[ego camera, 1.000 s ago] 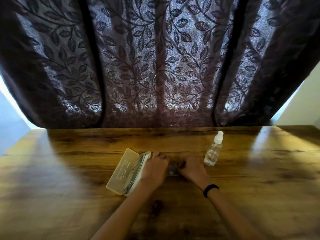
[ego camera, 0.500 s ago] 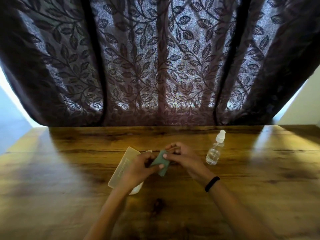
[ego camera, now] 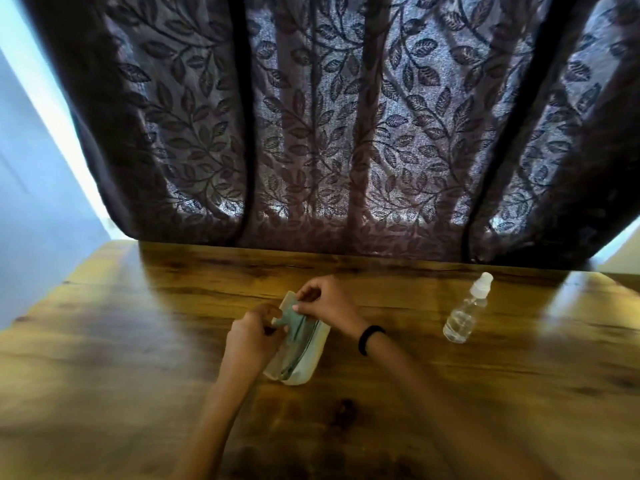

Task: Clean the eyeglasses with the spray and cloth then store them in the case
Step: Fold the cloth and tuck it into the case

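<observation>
Left hand (ego camera: 251, 339) and right hand (ego camera: 329, 301) were together over the case (ego camera: 308, 363). Each pinched an edge of the green cloth (ego camera: 294, 323) between thumb and fingertips. My left took the near-left corner and my right took the far edge, so neither hand was free or relaxed. I held the cloth by two ends to keep it flat and narrow, and I judge that was so it would lie along the case without bunching.

The cloth looked thin, soft and folded, draped lengthwise just above the case or resting on it. I could not tell which.

The case sat on the table (ego camera: 433, 410) directly under my hands, angled from near-right to far-left. It was pale and rounded at its near end. A dark line (ego camera: 293, 344) ran along it. That may have been the eyeglasses folded inside or only the gap between lid and base, and the blur left me unsure.

A black wristband (ego camera: 371, 339) circled my right wrist. The spray bottle (ego camera: 464, 315) stood upright well to the right, clear with a white cap, set out of the way of my arms. At the far edge of the table hung a dark curtain (ego camera: 346, 133) with a leaf pattern.
</observation>
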Demonstrator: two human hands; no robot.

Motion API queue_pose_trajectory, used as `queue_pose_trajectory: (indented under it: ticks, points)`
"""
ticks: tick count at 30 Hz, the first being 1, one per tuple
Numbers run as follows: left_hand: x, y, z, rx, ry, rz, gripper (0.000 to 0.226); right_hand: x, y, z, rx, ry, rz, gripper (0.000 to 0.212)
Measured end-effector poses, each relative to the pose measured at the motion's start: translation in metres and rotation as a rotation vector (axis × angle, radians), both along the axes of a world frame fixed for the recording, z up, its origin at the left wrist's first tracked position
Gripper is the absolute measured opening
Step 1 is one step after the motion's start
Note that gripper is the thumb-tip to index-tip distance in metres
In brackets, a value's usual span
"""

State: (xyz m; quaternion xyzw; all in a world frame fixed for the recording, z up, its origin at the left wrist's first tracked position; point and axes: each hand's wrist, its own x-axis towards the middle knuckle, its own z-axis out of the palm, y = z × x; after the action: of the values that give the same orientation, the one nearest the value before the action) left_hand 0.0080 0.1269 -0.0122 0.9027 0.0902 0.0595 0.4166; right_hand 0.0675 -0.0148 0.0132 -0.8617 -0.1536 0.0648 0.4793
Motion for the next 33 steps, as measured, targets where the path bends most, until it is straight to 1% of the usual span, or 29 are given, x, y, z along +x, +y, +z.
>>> queue_pose_trajectory:
  ticks: [3,5,7,9,11,12,15,16,17,18,21,22,23,25,28,31,33]
  points:
    - [0.0,-0.004,-0.006,0.103,0.001,-0.034,0.023,0.001,0.006,-0.008,-0.119,-0.046,-0.037,0.018]
    - [0.001,-0.006,-0.008,0.141,0.038,-0.029,0.023,0.002,0.007,-0.014,-0.198,-0.086,-0.057,0.015]
    - [0.003,-0.009,-0.007,0.207,0.108,-0.041,0.02,0.001,0.005,-0.018,-0.24,-0.099,-0.06,0.013]
    - [0.001,-0.012,-0.004,0.282,0.122,-0.08,0.015,-0.001,-0.001,-0.022,-0.256,-0.099,-0.057,0.011]
    - [-0.001,-0.012,0.001,0.298,0.07,-0.085,0.012,-0.004,-0.009,-0.023,-0.251,-0.095,-0.056,0.01]
    - [-0.001,-0.011,0.004,0.304,0.013,-0.077,0.012,-0.005,-0.012,-0.024,-0.243,-0.089,-0.054,0.01]
    - [0.001,-0.008,0.013,0.291,-0.228,-0.066,0.015,-0.01,-0.023,-0.025,-0.217,-0.068,-0.04,0.011]
    - [0.004,-0.006,0.015,0.267,-0.266,-0.059,0.019,-0.011,-0.026,-0.025,-0.207,-0.06,-0.04,0.012]
    - [0.008,-0.004,0.017,0.226,-0.248,-0.051,0.025,-0.012,-0.029,-0.026,-0.196,-0.051,-0.045,0.012]
    - [0.013,-0.001,0.017,0.152,-0.163,-0.054,0.03,-0.013,-0.031,-0.026,-0.183,-0.044,-0.052,0.013]
    - [0.023,0.005,0.019,-0.24,0.261,-0.187,0.039,-0.017,-0.038,-0.027,-0.151,-0.039,-0.072,0.016]
    - [0.024,0.007,0.019,-0.318,0.343,-0.219,0.041,-0.018,-0.04,-0.027,-0.142,-0.036,-0.069,0.017]
    - [0.023,0.008,0.018,-0.37,0.381,-0.236,0.041,-0.019,-0.041,-0.027,-0.129,-0.035,-0.061,0.018]
    - [0.021,0.009,0.017,-0.447,0.4,-0.261,0.04,-0.02,-0.043,-0.027,-0.094,-0.049,-0.052,0.019]
    - [0.02,0.012,0.01,-0.537,0.447,-0.262,0.044,-0.024,-0.047,-0.029,-0.007,-0.057,-0.101,0.019]
    - [0.022,0.015,0.008,-0.612,0.474,-0.27,0.052,-0.03,-0.054,-0.037,0.098,0.015,-0.203,0.02]
    - [0.023,0.014,0.008,-0.656,0.484,-0.29,0.053,-0.034,-0.059,-0.043,0.124,0.064,-0.214,0.021]
